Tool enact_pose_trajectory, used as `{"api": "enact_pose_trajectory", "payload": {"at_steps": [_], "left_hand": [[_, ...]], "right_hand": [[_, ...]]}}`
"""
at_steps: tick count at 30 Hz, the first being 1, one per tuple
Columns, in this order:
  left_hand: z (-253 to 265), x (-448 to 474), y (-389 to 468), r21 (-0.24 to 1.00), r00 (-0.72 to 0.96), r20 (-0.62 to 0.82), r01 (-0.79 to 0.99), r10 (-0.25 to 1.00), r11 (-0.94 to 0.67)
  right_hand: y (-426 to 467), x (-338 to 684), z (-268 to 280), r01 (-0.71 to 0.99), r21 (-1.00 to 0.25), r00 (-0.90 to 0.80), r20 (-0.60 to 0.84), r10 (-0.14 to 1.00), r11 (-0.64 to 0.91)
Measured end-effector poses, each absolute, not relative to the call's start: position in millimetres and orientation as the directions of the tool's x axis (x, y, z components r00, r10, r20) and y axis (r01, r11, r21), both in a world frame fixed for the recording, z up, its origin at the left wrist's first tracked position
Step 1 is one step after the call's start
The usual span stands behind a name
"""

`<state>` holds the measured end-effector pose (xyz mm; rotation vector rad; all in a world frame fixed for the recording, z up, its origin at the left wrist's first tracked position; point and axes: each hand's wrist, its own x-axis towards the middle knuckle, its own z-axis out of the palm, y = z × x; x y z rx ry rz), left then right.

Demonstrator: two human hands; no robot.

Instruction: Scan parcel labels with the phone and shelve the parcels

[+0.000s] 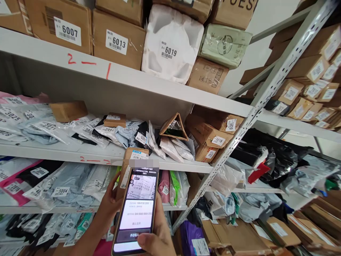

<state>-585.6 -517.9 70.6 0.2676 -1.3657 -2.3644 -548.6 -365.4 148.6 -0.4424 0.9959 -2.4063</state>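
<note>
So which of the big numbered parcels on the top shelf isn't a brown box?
The one labelled 6019: it is wrapped in white plastic, while its neighbours 6007 and 6013 are brown cardboard boxes.

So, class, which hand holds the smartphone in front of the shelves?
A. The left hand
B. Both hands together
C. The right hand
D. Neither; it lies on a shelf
C: the right hand grips the smartphone, while the left hand holds a small cardboard parcel behind it.

parcels (112,133) crowd shelf (87,154), open gap above
</note>
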Motion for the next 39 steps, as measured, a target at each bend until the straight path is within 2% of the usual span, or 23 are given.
{"api": "enact_pose_trajectory", "payload": {"at_steps": [4,7,10,16,23,28,35,39], "left_hand": [[77.9,-579.1,-516.6,0.843,-0.913,0.014,0.23,-0.408,-0.486],[80.9,-575.7,-516.2,0.843,-0.911,-0.014,0.211,-0.413,-0.495],[78.4,-574.6,-518.8,0.84,-0.918,-0.031,0.191,-0.396,-0.507],[72.8,-569.9,-523.5,0.828,-0.887,-0.007,0.254,-0.463,-0.5],[87.2,-556.2,-523.7,0.826,-0.858,0.036,0.314,-0.513,-0.469],[90.6,-550.7,-523.7,0.834,-0.862,0.035,0.304,-0.505,-0.461],[102.1,-546.1,-506.8,0.844,-0.836,0.128,0.374,-0.533,-0.384],[111.3,-546.6,-494.4,0.844,-0.856,0.116,0.352,-0.504,-0.404]], "right_hand": [[-365.3,-553.1,150.1,0.269,-0.749,-0.889,0.049,-0.456,-0.605],[-367.7,-556.1,147.3,0.303,-0.747,-0.888,0.003,-0.459,-0.591],[-367.4,-557.3,137.6,0.272,-0.736,-0.897,0.039,-0.44,-0.62],[-358.6,-557.7,123.1,0.203,-0.792,-0.918,0.051,-0.394,-0.575],[-343.2,-554.3,133.4,0.292,-0.791,-0.859,0.031,-0.511,-0.538],[-333.1,-548.3,138.9,0.288,-0.81,-0.847,0.034,-0.531,-0.51],[-307.6,-545.9,130.5,0.22,-0.83,-0.903,0.027,-0.43,-0.513],[-287.2,-545.7,124.5,0.14,-0.808,-0.955,0.043,-0.293,-0.573]]}}
